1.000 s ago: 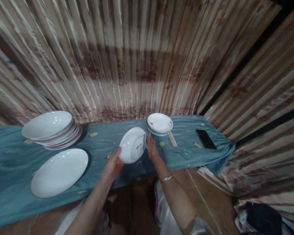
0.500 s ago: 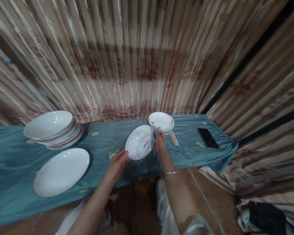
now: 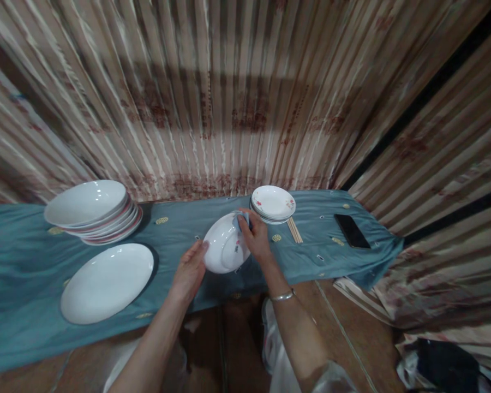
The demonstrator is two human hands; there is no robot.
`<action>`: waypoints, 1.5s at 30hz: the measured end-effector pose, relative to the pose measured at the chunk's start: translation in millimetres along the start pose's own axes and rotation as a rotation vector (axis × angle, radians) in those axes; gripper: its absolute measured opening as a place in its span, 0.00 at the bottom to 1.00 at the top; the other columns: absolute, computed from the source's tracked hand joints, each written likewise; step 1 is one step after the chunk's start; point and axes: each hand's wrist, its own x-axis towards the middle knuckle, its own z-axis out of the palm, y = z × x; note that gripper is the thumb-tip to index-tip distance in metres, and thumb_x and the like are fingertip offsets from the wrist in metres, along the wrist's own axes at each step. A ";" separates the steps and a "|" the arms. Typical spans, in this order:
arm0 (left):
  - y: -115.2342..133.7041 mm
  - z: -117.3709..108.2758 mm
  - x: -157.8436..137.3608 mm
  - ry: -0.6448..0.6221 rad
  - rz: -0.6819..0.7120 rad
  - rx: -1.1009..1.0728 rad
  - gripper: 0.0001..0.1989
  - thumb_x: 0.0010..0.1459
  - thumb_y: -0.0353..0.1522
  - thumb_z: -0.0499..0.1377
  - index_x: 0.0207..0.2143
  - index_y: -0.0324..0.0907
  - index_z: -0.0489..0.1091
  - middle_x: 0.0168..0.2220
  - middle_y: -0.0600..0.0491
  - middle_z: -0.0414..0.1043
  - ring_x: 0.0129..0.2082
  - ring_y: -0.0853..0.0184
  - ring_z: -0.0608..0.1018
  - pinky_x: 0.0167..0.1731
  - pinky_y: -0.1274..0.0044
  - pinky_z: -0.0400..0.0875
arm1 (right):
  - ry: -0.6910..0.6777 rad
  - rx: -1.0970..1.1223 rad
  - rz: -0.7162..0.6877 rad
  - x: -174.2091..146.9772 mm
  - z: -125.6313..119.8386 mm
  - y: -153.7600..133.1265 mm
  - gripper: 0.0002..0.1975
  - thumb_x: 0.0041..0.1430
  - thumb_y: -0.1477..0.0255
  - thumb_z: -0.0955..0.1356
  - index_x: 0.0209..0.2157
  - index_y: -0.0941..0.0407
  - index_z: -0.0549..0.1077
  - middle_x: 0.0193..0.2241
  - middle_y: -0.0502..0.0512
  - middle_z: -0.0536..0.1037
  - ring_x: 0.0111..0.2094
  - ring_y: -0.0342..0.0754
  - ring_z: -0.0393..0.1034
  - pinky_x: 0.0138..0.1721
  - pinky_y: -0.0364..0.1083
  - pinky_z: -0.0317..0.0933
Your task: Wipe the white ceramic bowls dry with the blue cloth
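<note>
A white plate [image 3: 225, 248] is held up over the table, its underside with a small printed mark facing me. My left hand [image 3: 191, 267] grips its left rim, fingers partly hidden behind it. At the upper right rim, my right hand [image 3: 254, 233] is closed on a light blue cloth [image 3: 240, 219] pressed against the plate. Just beyond that hand stands a stack of small flowered plates [image 3: 274, 202], with several wooden chopsticks [image 3: 295, 230] lying beside it.
To the left, a stack of large bowls and plates [image 3: 94, 204] stands behind a big oval white plate [image 3: 108, 284]. A black phone [image 3: 352, 231] lies at the right on the blue tablecloth [image 3: 175, 229]. Pleated curtains [image 3: 229, 109] hang close behind and at the right.
The cloth and my right hand have moved left along the plate's upper rim. The plate has turned and shifted slightly left, with my left hand still on its edge.
</note>
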 end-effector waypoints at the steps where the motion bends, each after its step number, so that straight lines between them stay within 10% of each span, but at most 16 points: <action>1: -0.9 -0.1 0.2 0.013 -0.006 -0.012 0.16 0.38 0.37 0.72 0.30 0.39 0.75 0.30 0.48 0.79 0.43 0.56 0.78 0.44 0.70 0.71 | -0.015 -0.047 -0.055 -1.8 2.5 -4.5 0.18 0.64 0.64 0.60 0.47 0.59 0.73 0.47 0.62 0.76 0.51 0.52 0.67 0.56 0.51 0.57; 13: -7.1 -11.8 5.0 0.042 0.057 -0.117 0.07 0.45 0.29 0.65 0.30 0.43 0.74 0.37 0.48 0.79 0.52 0.56 0.74 0.48 0.72 0.69 | -0.363 -0.367 -0.357 -44.5 48.6 -60.8 0.20 0.64 0.70 0.62 0.57 0.56 0.65 0.60 0.59 0.66 0.64 0.55 0.49 0.62 0.61 0.41; 32: -13.8 -28.5 14.6 0.153 0.008 -0.132 0.17 0.38 0.35 0.72 0.30 0.35 0.74 0.27 0.49 0.78 0.34 0.60 0.80 0.41 0.72 0.72 | 0.010 0.071 0.253 -27.3 34.2 45.2 0.25 0.66 0.59 0.55 0.52 0.60 0.70 0.49 0.65 0.76 0.51 0.52 0.69 0.54 0.54 0.61; 45: -11.8 -34.8 23.1 0.279 -0.174 -0.189 0.13 0.58 0.30 0.56 0.44 0.34 0.72 0.35 0.43 0.80 0.42 0.56 0.79 0.45 0.66 0.74 | -0.062 -0.168 0.151 -80.8 56.0 46.1 0.31 0.66 0.60 0.54 0.63 0.67 0.55 0.61 0.74 0.59 0.64 0.59 0.52 0.61 0.63 0.51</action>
